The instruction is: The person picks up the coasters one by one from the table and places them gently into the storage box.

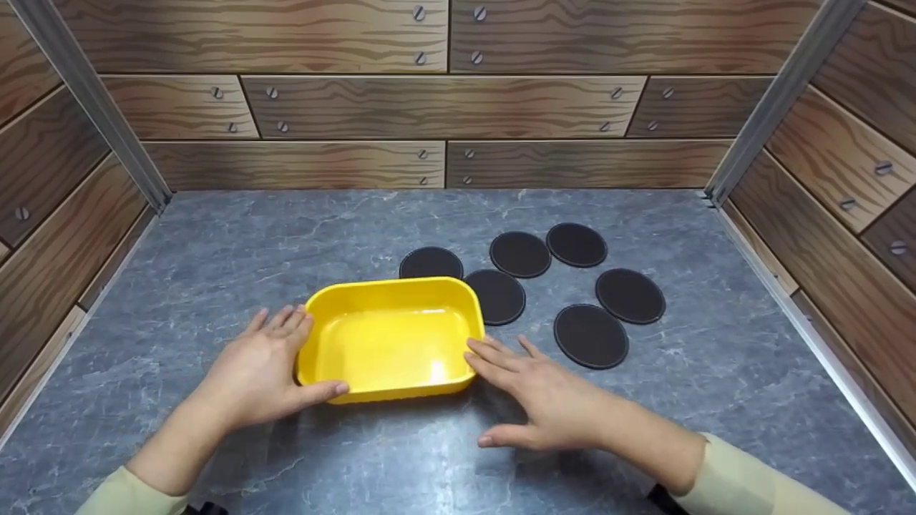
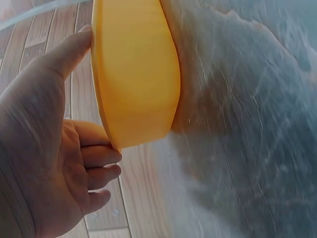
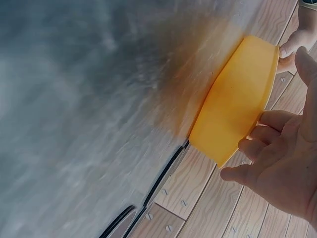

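Note:
A yellow plastic tub (image 1: 390,343), oblong with rounded corners, stands upright on the grey marbled surface with nothing inside. My left hand (image 1: 261,372) holds its near-left corner, the thumb along the front rim and the fingers at the left side. In the left wrist view the thumb (image 2: 67,52) meets the rim, the other fingers lower at the corner. My right hand (image 1: 547,400) rests its fingertips against the tub's right side, thumb spread away from it. Behind the tub, its back edge partly covers two black round coasters, one (image 1: 431,262) and another (image 1: 499,299).
More black coasters lie right of the tub: a pair touching at the back, with one (image 1: 577,244) farthest off, and a pair nearer, with one (image 1: 591,336) close beyond my right hand. Wood-patterned panels (image 1: 444,107) wall the back and both sides.

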`<state>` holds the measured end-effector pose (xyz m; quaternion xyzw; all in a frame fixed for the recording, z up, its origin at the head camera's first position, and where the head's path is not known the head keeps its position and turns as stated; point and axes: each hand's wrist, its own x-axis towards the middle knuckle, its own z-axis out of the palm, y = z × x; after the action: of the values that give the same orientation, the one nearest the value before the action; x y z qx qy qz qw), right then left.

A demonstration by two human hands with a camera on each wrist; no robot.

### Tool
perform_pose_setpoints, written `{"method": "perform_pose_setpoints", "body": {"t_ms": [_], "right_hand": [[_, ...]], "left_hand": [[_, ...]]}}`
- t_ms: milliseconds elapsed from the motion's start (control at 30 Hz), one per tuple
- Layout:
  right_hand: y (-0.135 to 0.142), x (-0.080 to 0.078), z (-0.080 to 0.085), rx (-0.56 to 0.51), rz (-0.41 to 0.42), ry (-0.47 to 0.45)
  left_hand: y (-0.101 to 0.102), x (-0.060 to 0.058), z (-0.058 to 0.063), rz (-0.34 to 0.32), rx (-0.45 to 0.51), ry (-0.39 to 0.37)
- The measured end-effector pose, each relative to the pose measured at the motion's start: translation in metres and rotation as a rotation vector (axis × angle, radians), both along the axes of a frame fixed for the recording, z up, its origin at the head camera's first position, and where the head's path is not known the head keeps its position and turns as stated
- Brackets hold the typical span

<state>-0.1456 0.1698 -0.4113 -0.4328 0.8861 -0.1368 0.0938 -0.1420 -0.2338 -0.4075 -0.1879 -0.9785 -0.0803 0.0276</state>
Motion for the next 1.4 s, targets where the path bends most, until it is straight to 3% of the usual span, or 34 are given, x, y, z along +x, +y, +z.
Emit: {"method": "perform_pose_setpoints", "body": {"t_ms": [333,600,733,1033,1200,1400], "right_hand": [[0.020,0.008,0.000,-0.003,-0.002,0.025],[0.027,0.008,0.003,0.004,-0.001,0.000],[0.030,0.009,0.004,-0.007,0.004,-0.011],[0.042,0.006,0.008,-0.074,-0.045,0.021],[0.064,-0.008,0.017,-0.098,-0.201,0.032],[0.111,-0.046,0.023,-0.220,-0.323,0.089]], "left_hand": [[0.010,-0.006,-0.001,-0.047,-0.009,0.023],[0.013,-0.017,-0.010,-0.091,0.099,-0.088],[0.013,-0.019,-0.013,-0.120,0.148,-0.106],[0.016,-0.019,-0.016,-0.099,0.147,-0.137],[0.015,-0.018,-0.017,-0.093,0.152,-0.136],[0.015,-0.017,-0.019,-0.095,0.155,-0.133]]}}
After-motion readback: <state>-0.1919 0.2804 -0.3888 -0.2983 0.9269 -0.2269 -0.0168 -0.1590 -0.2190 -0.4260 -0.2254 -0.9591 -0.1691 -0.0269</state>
